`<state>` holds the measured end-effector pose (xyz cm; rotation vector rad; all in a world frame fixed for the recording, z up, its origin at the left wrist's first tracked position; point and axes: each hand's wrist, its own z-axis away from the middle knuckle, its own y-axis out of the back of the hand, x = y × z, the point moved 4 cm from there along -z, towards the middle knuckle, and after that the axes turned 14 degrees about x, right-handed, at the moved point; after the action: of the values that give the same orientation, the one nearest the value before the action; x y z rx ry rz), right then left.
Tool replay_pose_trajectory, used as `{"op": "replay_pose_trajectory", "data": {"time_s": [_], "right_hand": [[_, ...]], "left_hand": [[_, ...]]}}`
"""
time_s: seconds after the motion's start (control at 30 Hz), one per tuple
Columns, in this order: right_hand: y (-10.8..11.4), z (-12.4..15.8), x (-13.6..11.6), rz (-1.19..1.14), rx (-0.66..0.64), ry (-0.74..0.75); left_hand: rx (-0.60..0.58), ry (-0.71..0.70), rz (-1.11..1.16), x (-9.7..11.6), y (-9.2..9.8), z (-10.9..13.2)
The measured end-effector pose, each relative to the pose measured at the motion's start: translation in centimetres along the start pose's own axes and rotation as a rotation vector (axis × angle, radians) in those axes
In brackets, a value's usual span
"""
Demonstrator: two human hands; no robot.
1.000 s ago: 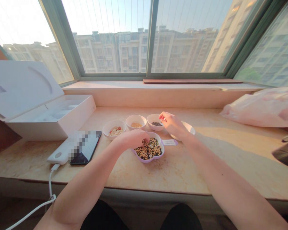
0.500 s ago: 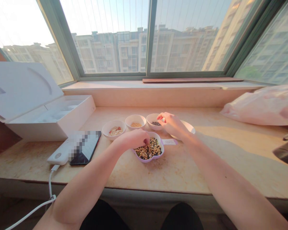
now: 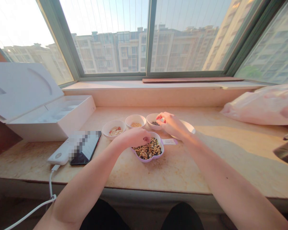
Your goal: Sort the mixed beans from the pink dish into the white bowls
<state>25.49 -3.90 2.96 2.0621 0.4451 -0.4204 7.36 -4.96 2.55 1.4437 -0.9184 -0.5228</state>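
My left hand (image 3: 136,137) is over the left side of a lilac-rimmed bowl (image 3: 147,160) of mixed beans (image 3: 148,150). Its fingers are curled together, with a small dark spot at the fingertips that I cannot name. My right hand (image 3: 171,123) reaches over the right edge of a white bowl (image 3: 149,125) of small dark beans (image 3: 155,123). Its thumb and fingers curve into a pinch, and anything between the tips is too small to see. A white bowl of yellowish beans (image 3: 135,125) and another of pale, flat pieces (image 3: 116,130) stand to the left.
A white dish (image 3: 189,126) is partly behind my right hand. A paper label (image 3: 169,141) lies beside the mixed bowl. Leftward are a phone (image 3: 86,151), a white power bank (image 3: 59,152) with a cable, and an opened white box (image 3: 74,118). A plastic bag (image 3: 266,107) lies right.
My left hand has lifted slightly off the mixed beans, and its fingertips have shifted a little. My right hand has moved slightly left, still at the dark-bean bowl.
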Motion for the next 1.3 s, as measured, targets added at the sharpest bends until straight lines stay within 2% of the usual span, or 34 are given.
{"op": "replay_pose_trajectory", "data": {"time_s": [0.17, 0.33, 0.43, 0.57, 0.67, 0.83, 1.07, 1.3], "right_hand": [[-0.3, -0.2, -0.1, -0.028, 0.026, 0.039], [0.4, 0.0, -1.1, -0.006, -0.014, 0.041], [0.9, 0.8, -2.3, 0.008, -0.099, 0.13], [0.5, 2.6, -3.6, 0.061, -0.319, 0.231], [-0.1, 3.6, -4.0, 0.171, -0.345, 0.277], [-0.9, 4.5, -4.6, 0.29, -0.355, 0.406], [-1.7, 5.1, -5.8, 0.199, -0.464, 0.504], [-2.9, 5.2, -5.1, 0.137, -0.525, 0.533]], "left_hand": [[0.128, 0.007, 0.018, -0.9, 0.1, -0.4], [0.317, 0.118, 0.046, -2.7, 0.8, -0.8], [0.451, 0.207, 0.021, -3.7, 1.8, -0.6], [0.538, 0.413, -0.037, -5.4, 2.2, -0.2], [0.537, 0.474, -0.069, -6.3, 1.9, -0.2], [0.48, 0.47, -0.121, -7.0, 1.3, -0.3], [0.432, 0.41, -0.131, -7.2, 0.9, -0.6], [0.409, 0.376, -0.155, -6.9, 0.9, -0.6]]}}
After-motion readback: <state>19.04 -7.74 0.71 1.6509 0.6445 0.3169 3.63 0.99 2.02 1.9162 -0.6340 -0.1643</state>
